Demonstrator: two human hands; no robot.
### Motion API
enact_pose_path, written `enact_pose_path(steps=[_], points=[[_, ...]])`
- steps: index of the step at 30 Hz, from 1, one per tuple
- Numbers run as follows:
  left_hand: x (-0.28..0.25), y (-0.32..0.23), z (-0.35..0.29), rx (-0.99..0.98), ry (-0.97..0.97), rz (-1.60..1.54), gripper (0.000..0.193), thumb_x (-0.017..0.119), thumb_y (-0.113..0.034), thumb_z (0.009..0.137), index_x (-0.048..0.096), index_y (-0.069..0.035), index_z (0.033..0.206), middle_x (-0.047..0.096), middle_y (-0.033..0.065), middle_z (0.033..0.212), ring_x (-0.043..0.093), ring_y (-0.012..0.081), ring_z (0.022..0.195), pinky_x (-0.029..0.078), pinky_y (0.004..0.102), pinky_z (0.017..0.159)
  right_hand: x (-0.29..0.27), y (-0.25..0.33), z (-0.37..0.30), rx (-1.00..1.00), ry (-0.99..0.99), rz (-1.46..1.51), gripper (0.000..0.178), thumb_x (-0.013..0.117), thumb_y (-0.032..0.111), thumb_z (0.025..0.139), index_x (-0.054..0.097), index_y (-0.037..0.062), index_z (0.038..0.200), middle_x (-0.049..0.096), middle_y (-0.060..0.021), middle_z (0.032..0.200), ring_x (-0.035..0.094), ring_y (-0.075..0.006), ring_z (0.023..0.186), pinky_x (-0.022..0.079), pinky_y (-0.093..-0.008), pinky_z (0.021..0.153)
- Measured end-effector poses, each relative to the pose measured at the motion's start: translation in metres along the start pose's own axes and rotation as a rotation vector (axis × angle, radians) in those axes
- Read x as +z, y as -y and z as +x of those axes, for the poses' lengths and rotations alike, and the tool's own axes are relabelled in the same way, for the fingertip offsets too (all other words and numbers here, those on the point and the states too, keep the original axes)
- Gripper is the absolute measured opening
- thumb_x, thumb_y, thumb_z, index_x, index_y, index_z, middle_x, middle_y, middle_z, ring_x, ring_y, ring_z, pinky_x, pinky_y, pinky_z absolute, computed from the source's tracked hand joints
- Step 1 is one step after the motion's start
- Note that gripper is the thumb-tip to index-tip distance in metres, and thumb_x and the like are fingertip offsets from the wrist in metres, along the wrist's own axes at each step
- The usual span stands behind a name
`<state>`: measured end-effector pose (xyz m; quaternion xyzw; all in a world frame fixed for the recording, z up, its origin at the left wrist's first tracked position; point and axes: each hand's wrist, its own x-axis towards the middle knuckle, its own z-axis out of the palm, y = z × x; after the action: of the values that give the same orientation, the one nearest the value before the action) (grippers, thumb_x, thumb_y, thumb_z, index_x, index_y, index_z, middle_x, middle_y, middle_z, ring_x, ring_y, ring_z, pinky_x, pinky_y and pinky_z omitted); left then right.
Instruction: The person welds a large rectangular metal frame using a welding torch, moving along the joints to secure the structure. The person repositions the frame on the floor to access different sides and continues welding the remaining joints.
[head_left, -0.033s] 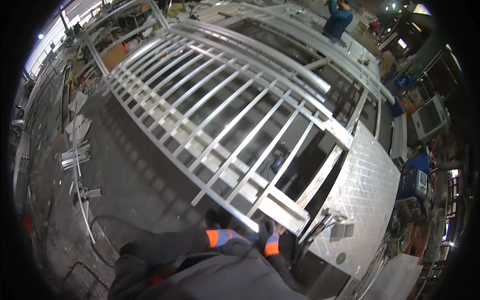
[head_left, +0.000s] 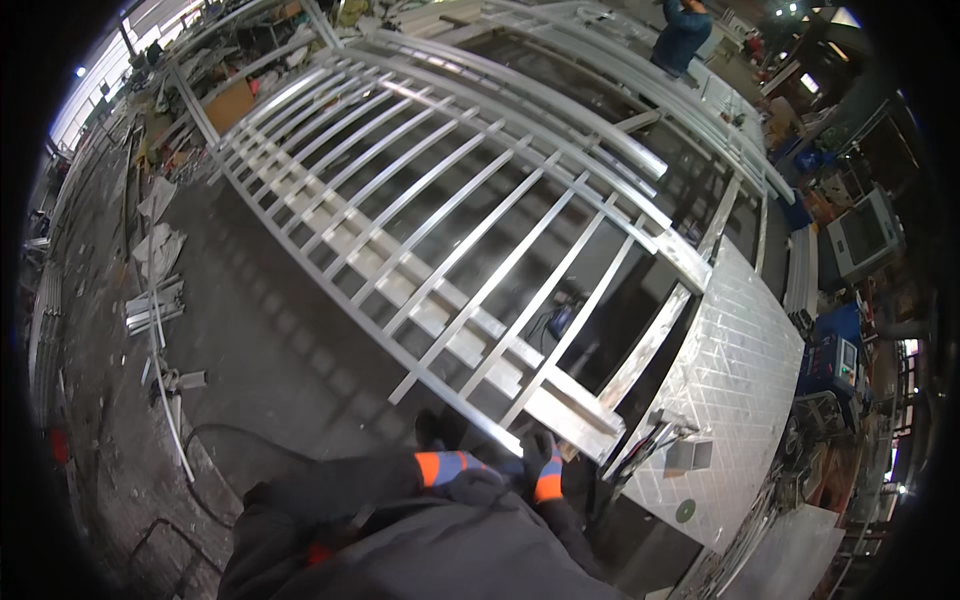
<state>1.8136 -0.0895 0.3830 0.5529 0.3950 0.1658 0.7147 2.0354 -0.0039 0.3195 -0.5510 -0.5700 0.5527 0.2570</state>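
Observation:
A long silvery metal railing [head_left: 490, 428] with several parallel bars lies across pale beams [head_left: 575, 408], its near rail ending right in front of me. My right hand [head_left: 544, 464], in a dark glove with blue and an orange cuff, is at that rail end, touching it or just beside it. My left hand [head_left: 462, 468], gloved alike, is bent in close to my body near the same end. The fingers of both hands are too dark and hidden to make out, and whether either holds something does not show.
To the right is a silvery metal-topped table [head_left: 745, 365] with a short square tube [head_left: 690, 456] and a green disc [head_left: 685, 511]. A person [head_left: 682, 40] stands beyond the far rails. Metal offcuts [head_left: 155, 308] and a dark hose [head_left: 240, 430] lie on the floor at left.
The whole view has shifted slightly. Both hands stay by the railing's end, with no clear change in what they do.

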Motion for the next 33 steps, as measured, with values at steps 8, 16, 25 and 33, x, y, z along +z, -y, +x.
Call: enact_pose_path(steps=[8, 16, 25, 33], points=[[-0.012, 0.044, -0.036, -0.013, -0.076, 0.104, 0.039, 0.069, -0.027, 0.098, 0.066, -0.005, 0.130, 0.068, 0.0121, 0.130, 0.062, 0.0222, 0.121, 0.049, 0.0359, 0.103, 0.023, -0.074, -0.009, 0.016, -0.111, -0.424, 0.025, 0.063, 0.021, 0.098, 0.067, -0.0010, 0.108, 0.073, -0.0204, 0.097, 0.071, -0.0353, 0.093, 0.055, -0.0411, 0.084], [0.011, 0.086, -0.061, -0.031, -0.438, -0.024, 0.036, 0.063, -0.035, 0.101, 0.071, -0.007, 0.122, 0.072, 0.0091, 0.119, 0.067, 0.0196, 0.112, 0.051, 0.0345, 0.099, 0.026, -0.203, 0.087, 0.333, 0.358, -1.066, 0.059, 0.063, 0.034, 0.095, 0.049, 0.0145, 0.150, 0.049, -0.0170, 0.155, 0.049, -0.0427, 0.138, 0.043, -0.0488, 0.113], [0.044, 0.242, -0.021, 0.257, -0.943, -1.143, 0.041, 0.042, -0.033, 0.109, 0.059, -0.010, 0.139, 0.065, 0.0098, 0.132, 0.063, 0.0258, 0.106, 0.053, 0.0413, 0.092, 0.016, -0.165, 0.108, 0.019, 0.659, -0.970, 0.063, 0.082, 0.041, 0.082, 0.066, 0.0133, 0.136, 0.073, -0.0170, 0.122, 0.069, -0.0328, 0.116, 0.053, -0.0428, 0.101], [0.055, 0.180, 0.053, 0.708, -0.280, -1.583, 0.023, 0.064, -0.031, 0.103, 0.065, -0.015, 0.121, 0.064, -0.0003, 0.103, 0.063, 0.0178, 0.087, 0.053, 0.0388, 0.076, -0.008, -0.023, 0.023, -0.288, 0.585, -0.868, 0.046, 0.068, 0.033, 0.092, 0.061, 0.0126, 0.133, 0.075, -0.0231, 0.102, 0.071, -0.0435, 0.104, 0.054, -0.0501, 0.089]])
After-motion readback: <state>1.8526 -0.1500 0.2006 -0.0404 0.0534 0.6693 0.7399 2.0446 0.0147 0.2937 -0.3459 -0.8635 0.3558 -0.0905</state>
